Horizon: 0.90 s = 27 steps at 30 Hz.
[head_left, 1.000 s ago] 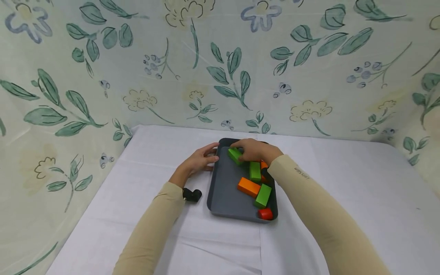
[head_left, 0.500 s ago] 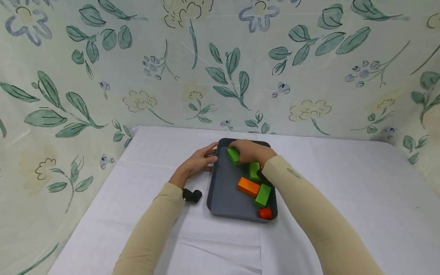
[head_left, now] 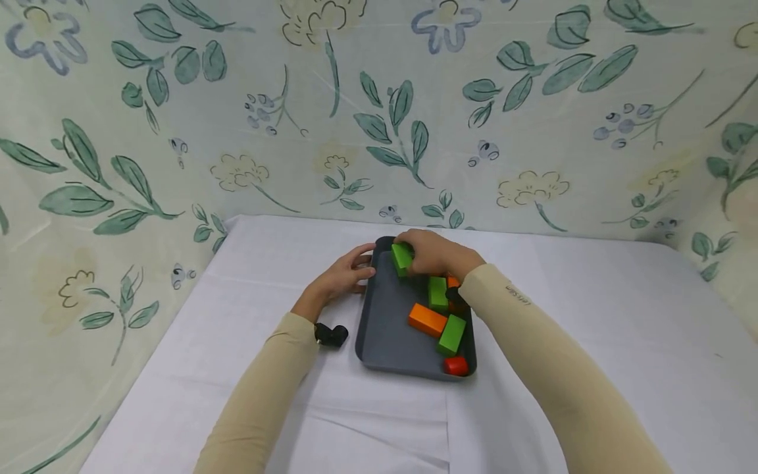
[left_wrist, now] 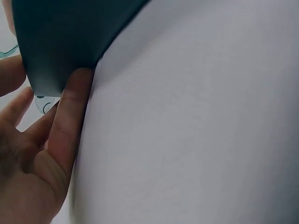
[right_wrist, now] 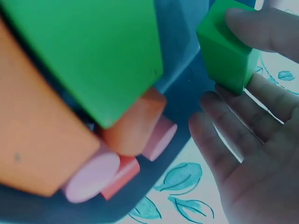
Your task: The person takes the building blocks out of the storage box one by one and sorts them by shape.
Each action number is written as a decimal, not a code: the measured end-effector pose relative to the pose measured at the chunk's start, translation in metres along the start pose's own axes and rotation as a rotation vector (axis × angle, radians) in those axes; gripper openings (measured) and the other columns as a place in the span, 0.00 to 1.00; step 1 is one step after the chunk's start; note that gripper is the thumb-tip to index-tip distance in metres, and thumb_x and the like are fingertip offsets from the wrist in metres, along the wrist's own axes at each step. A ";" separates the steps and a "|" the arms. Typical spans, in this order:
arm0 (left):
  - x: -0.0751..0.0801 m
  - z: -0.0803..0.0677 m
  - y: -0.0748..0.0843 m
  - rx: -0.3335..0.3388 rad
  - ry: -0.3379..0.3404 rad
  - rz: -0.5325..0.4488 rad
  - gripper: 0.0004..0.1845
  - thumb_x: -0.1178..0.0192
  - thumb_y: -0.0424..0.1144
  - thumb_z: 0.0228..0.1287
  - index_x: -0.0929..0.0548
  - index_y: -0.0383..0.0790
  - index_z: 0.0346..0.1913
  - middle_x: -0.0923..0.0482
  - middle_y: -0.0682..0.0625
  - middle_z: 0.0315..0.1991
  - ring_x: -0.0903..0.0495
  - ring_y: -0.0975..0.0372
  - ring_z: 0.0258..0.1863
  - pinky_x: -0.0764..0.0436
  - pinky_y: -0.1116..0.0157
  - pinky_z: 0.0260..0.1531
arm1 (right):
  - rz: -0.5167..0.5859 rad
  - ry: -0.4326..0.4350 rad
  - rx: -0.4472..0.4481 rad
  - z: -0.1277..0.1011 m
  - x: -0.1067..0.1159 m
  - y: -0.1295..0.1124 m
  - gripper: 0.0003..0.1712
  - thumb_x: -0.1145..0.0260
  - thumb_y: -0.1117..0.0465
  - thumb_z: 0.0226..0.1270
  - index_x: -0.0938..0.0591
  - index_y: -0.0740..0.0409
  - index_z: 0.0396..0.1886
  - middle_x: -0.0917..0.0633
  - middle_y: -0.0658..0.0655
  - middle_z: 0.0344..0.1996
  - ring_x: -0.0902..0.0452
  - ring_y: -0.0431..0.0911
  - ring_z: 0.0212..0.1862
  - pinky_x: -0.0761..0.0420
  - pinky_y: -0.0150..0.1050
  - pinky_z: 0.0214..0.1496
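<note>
In the head view, my right hand (head_left: 435,253) pinches a green block (head_left: 401,259) at the tray's far left corner. The right wrist view shows the thumb on one side of that green block (right_wrist: 229,44) and fingertips on the other. My left hand (head_left: 342,275) lies at the left side of the dark grey tray (head_left: 387,329). Seen from the left wrist, its fairly straight fingers (left_wrist: 70,107) touch the outer wall of the tray (left_wrist: 60,42). Inside the tray lie another green block (head_left: 438,293), an orange block (head_left: 428,320), a green block (head_left: 452,335) and a red cylinder (head_left: 456,366).
A white cloth (head_left: 266,250) covers the table under the tray. Behind it hangs a floral curtain (head_left: 320,145). The right wrist view shows an orange block (right_wrist: 135,123) and pinkish round pieces (right_wrist: 93,177) crowded along the tray wall, partly hidden in the head view.
My right hand has raised the green block slightly toward the tray's far edge and tilted it more upright. The left hand has stayed at the tray's left side.
</note>
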<state>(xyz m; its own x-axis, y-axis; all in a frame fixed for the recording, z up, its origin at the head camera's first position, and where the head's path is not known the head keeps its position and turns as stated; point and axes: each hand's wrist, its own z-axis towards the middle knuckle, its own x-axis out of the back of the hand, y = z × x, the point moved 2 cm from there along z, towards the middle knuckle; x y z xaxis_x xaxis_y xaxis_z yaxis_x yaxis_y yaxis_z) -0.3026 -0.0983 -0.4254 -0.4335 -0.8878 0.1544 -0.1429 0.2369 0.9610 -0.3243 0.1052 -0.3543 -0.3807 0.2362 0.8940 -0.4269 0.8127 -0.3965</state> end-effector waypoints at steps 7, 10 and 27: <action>0.001 -0.001 0.000 0.001 -0.007 0.004 0.35 0.49 0.33 0.75 0.47 0.56 0.78 0.49 0.42 0.79 0.39 0.45 0.75 0.28 0.42 0.66 | -0.042 0.065 0.049 -0.014 0.011 0.006 0.38 0.29 0.56 0.59 0.28 0.56 0.70 0.23 0.59 0.62 0.27 0.53 0.55 0.22 0.50 0.64; -0.002 -0.003 0.001 -0.006 -0.020 0.005 0.35 0.50 0.33 0.75 0.49 0.56 0.79 0.50 0.42 0.80 0.40 0.44 0.76 0.29 0.41 0.67 | -0.012 0.106 0.053 -0.032 0.019 0.016 0.39 0.29 0.56 0.58 0.29 0.57 0.70 0.24 0.60 0.62 0.27 0.54 0.56 0.20 0.52 0.61; -0.004 -0.004 0.003 -0.004 -0.027 0.015 0.35 0.51 0.33 0.76 0.50 0.56 0.79 0.51 0.42 0.80 0.41 0.45 0.76 0.30 0.41 0.68 | 0.040 0.239 -0.078 -0.120 0.036 0.081 0.38 0.28 0.62 0.58 0.31 0.65 0.68 0.26 0.66 0.62 0.26 0.64 0.62 0.21 0.61 0.62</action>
<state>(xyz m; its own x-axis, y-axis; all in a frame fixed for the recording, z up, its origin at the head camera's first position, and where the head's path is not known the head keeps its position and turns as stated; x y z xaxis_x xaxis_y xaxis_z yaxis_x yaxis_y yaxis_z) -0.2972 -0.0956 -0.4225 -0.4594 -0.8732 0.1627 -0.1328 0.2486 0.9595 -0.2743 0.2431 -0.3290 -0.1872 0.3804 0.9057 -0.3479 0.8366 -0.4232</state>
